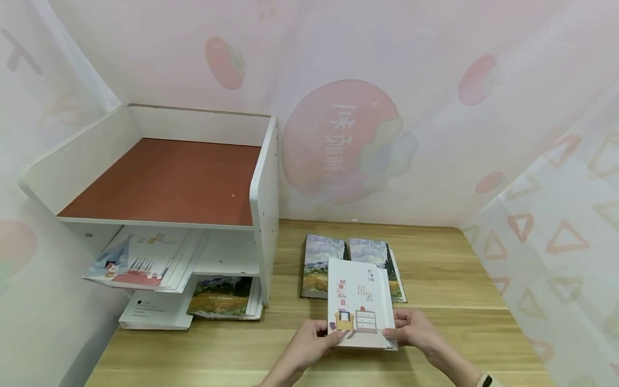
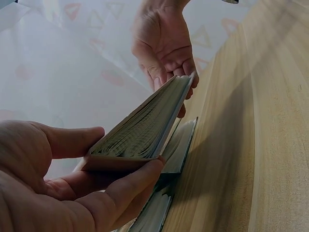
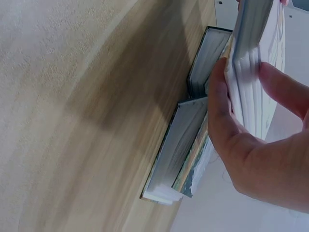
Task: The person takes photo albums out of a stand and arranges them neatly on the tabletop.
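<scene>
Both hands hold a white hardcover book (image 1: 360, 290), its cover printed with an armchair and a chest of drawers. My left hand (image 1: 309, 341) pinches the lower left corner, thumb on the cover and fingers beneath. At the lower right edge, my right hand (image 1: 416, 330) grips it the same way. The left wrist view shows the page block (image 2: 145, 121) of this book, tilted above the table. Behind it lie two thick books with painted landscape covers, a left one (image 1: 321, 263) and a right one (image 1: 369, 250), partly hidden by the white book.
A white two-tier shelf unit (image 1: 263, 215) with a brown top board (image 1: 169, 180) stands at left. White illustrated books (image 1: 145, 258) lie on its middle level. Below are a white book (image 1: 157, 309) and a landscape-covered book (image 1: 222, 295). Printed cloth (image 1: 435, 161) hangs behind the wooden table (image 1: 435, 252).
</scene>
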Demonstrator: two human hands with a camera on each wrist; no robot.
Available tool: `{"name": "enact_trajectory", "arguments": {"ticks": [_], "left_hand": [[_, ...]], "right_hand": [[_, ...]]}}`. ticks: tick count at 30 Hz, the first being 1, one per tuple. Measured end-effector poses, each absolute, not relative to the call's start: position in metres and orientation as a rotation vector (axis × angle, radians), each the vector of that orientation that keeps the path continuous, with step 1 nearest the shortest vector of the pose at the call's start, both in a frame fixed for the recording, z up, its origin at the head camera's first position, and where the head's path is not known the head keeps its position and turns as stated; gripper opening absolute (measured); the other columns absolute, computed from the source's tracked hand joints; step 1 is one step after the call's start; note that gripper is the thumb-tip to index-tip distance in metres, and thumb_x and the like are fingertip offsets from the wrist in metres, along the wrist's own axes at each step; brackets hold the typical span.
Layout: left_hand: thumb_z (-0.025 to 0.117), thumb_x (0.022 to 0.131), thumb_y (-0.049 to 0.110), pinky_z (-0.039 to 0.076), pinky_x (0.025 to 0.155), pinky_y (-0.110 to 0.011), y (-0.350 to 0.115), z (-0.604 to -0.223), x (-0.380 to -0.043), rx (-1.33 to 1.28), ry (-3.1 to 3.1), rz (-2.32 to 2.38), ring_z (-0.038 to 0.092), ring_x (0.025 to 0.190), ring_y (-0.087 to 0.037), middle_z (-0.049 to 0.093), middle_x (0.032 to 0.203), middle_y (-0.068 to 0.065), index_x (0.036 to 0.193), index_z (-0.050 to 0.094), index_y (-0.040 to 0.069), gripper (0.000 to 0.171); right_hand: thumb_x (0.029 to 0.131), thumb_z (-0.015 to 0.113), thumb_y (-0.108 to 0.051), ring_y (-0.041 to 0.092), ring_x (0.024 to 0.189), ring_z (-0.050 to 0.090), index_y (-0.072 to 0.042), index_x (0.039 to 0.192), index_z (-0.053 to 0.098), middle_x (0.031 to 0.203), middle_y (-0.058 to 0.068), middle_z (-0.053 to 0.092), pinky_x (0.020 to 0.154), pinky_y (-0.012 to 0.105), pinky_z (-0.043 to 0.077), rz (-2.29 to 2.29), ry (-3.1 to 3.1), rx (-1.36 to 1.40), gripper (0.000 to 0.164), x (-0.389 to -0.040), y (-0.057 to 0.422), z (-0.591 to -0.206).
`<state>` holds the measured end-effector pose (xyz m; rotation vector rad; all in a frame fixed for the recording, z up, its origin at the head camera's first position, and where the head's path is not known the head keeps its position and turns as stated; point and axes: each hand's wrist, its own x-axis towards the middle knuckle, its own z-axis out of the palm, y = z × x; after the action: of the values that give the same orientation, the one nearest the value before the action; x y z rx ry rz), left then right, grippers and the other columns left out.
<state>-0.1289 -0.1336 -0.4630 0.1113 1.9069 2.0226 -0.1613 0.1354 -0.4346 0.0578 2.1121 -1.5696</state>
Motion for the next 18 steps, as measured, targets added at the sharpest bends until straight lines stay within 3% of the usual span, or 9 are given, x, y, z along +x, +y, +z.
{"name": "enact_trajectory", "arguments": {"ticks": [18], "left_hand": [[0.072,0.090,0.012,0.039,0.051,-0.022,-0.126,-0.464,-0.134,0.129,1.983,1.935,0.047,0.061,-0.014,0.062,0.071,-0.003,0.086,0.074,-0.001,0.014]], "right_hand": [[0.087,0.068,0.005,0.029,0.085,0.069,0.021,0.121,0.054,0.103,0.024,0.069,0.070,0.039,0.059,-1.548,2.081,-0.055,0.040,-0.174,0.146,-0.434]]}}
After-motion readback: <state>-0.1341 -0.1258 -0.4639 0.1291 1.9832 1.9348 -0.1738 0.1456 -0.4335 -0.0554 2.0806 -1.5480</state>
